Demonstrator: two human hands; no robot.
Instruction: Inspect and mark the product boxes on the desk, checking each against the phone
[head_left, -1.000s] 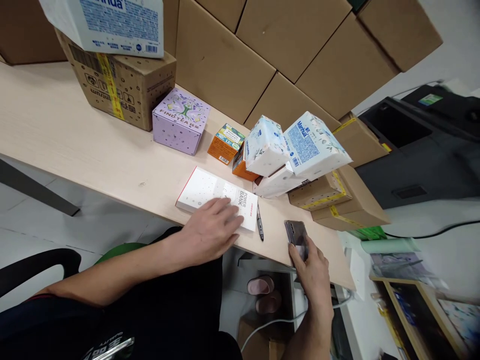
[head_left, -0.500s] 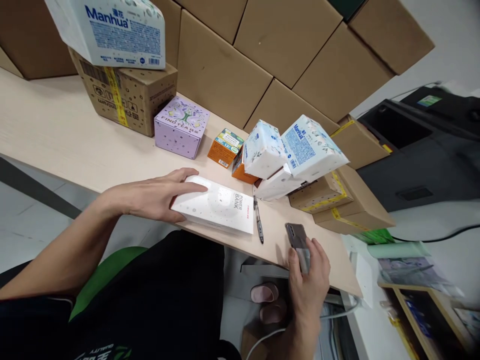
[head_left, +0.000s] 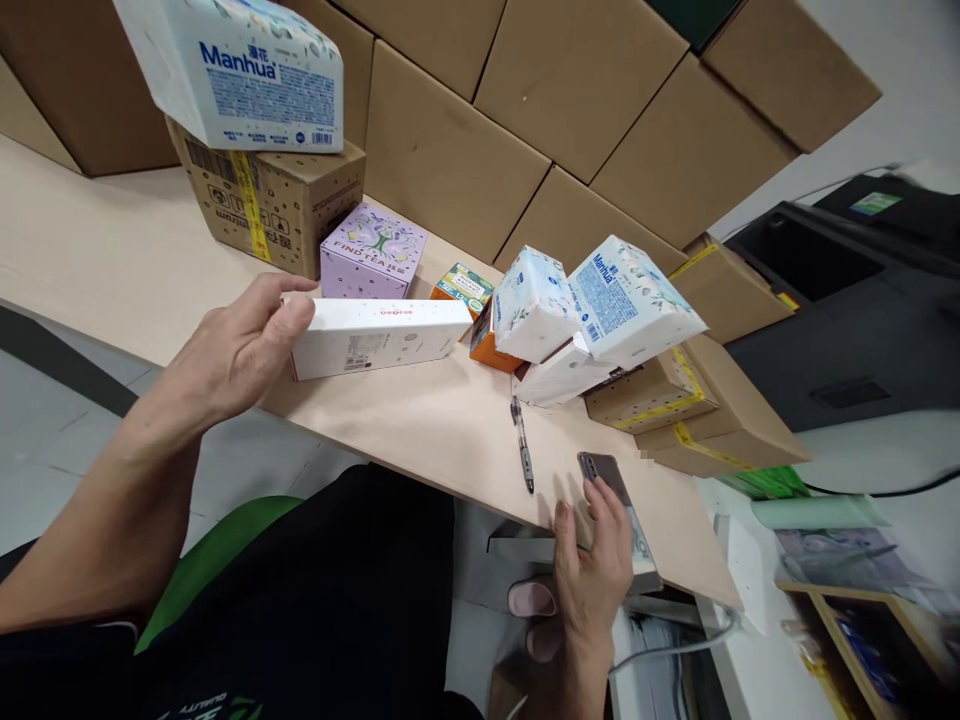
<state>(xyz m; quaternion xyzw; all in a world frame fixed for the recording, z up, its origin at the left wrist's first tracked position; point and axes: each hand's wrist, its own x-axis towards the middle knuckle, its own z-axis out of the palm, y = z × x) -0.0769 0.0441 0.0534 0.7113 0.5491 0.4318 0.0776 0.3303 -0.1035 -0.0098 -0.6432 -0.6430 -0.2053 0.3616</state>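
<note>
My left hand (head_left: 240, 350) grips the left end of a white power bank box (head_left: 397, 345), thumb on the near side. The box is tipped up, so a narrow face with small print and a barcode shows. My right hand (head_left: 596, 570), fingers apart, hovers over or lightly touches the left edge of a dark smartphone (head_left: 643, 565) lying at the table's front edge; contact is unclear. Between the two hands a grey pen (head_left: 523, 445) lies on the table. Behind the white box sit a purple tea box (head_left: 375, 250) and a small orange-green box (head_left: 463, 285), partly covered.
Tissue packs (head_left: 634, 305) lean on a white box (head_left: 562, 375) and cartons (head_left: 705, 400) at the right. Another tissue pack (head_left: 262, 90) tops a carton (head_left: 300, 200) at back left. Stacked cardboard boxes (head_left: 457, 150) wall the back of the pale table (head_left: 420, 430).
My left hand has raised the power bank box, moved it back and left, and tipped it onto view of its side. My right hand has let go of the smartphone, which lies on the table.
</note>
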